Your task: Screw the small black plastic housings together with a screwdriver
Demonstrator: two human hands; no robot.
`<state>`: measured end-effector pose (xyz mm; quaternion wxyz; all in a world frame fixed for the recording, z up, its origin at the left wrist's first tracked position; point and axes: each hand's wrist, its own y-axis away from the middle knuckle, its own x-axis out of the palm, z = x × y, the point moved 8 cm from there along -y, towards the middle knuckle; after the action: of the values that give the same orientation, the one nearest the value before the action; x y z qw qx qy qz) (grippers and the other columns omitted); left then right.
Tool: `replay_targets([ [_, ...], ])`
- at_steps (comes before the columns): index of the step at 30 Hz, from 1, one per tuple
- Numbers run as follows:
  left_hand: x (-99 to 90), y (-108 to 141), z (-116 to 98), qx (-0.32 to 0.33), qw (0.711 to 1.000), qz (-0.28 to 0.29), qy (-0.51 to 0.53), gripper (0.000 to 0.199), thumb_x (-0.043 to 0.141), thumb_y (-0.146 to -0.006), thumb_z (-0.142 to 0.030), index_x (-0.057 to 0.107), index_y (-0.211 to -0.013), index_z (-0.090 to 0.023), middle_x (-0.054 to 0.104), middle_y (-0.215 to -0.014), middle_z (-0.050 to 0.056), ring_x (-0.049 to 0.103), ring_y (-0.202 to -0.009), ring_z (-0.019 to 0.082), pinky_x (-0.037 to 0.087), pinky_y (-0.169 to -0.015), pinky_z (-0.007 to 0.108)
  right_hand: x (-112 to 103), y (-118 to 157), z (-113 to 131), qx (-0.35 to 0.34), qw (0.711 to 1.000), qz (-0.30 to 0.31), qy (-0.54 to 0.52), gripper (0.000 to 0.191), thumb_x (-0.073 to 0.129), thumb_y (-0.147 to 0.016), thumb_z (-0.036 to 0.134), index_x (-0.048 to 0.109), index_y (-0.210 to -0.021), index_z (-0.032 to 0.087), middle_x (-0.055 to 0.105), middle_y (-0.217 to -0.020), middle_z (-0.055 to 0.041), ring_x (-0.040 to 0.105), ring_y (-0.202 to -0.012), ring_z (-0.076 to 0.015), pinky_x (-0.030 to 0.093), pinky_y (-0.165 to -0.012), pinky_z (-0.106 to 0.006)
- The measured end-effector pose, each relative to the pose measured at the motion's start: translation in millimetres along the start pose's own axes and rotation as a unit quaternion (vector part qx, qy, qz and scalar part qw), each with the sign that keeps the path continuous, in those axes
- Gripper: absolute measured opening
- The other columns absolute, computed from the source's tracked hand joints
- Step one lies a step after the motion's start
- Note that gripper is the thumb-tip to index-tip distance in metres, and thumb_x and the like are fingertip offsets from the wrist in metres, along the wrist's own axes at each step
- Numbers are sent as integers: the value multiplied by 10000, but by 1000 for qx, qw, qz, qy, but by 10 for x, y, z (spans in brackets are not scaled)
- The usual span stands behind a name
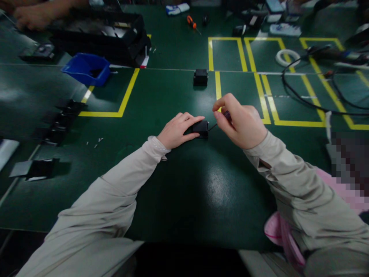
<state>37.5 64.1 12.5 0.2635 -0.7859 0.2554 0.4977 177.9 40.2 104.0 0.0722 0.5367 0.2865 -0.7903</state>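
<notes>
On the green table, my left hand (180,130) grips a small black box (201,129) between thumb and fingers. My right hand (240,121) is closed round the dark handle of a screwdriver (227,116). Its thin shaft points left and reaches the right side of the box, where small bright screw heads show. A similar black box (200,77) stands farther back. To the left lie several tiny screws (96,146) and a row of black metal parts (59,125).
A blue bin (88,69) and stacked black trays (127,38) stand at the back left, near another person's hand (34,15). An orange screwdriver (191,22) lies at the back. A black cable (300,96) and a white tape roll (287,57) are at right.
</notes>
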Motion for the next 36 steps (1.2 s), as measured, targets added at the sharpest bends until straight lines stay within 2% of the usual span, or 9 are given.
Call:
replay_targets([
  [15, 1, -5, 1, -3, 1000, 1, 1, 551, 537, -958, -436, 459, -1460, -222, 571, -1217, 111, 509, -1099, 269, 429, -971, 411, -7, 2, 5, -6, 1000, -7, -8, 294, 374, -950, 355, 573, -1064, 171, 633, -745, -12, 508, -550, -97, 426, -623, -255],
  [36, -7, -6, -10, -3, 1000, 4, 5, 563, 543, -958, -430, 456, -1470, -210, 570, -1232, 116, 507, -1119, 271, 421, -997, 418, 19, 3, -37, -6, 999, -21, -31, 354, 330, -960, 400, 572, -1062, 162, 653, -809, -48, 600, -660, -140, 465, -682, -289],
])
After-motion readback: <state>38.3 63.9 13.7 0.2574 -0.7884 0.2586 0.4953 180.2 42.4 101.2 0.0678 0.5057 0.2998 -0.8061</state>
